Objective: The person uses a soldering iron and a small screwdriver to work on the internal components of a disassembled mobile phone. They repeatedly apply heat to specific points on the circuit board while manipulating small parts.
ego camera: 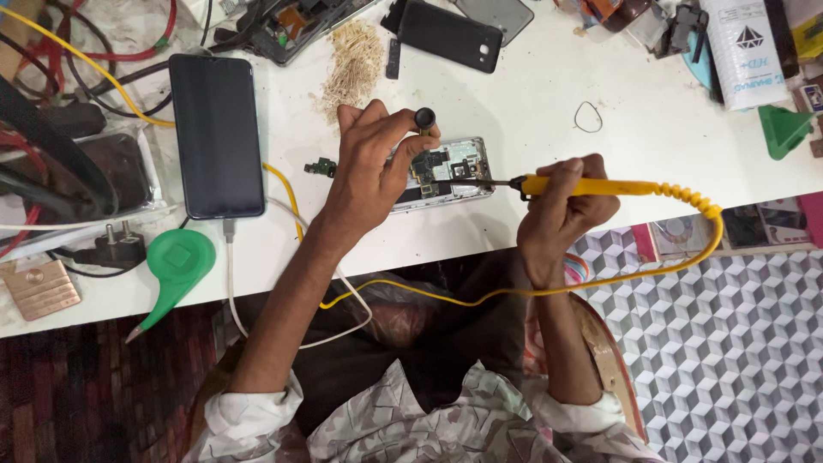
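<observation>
An opened phone point(454, 171) with its circuit board bared lies on the white table point(531, 103). My left hand point(369, 163) rests on the phone's left end and pinches a small black cylinder point(425, 118) between thumb and finger above it. My right hand point(566, 206) grips a yellow soldering iron point(600, 186), its dark tip touching the phone's right side. The iron's yellow cord point(600, 283) loops down off the table's edge.
A black phone point(216, 135) lies face up at left with a white cable plugged in. Nearby sit a green suction tool point(176, 266), a black plug point(116, 249), a pile of thin sticks point(353, 60), a black phone cover point(450, 36) and a green wedge point(782, 129).
</observation>
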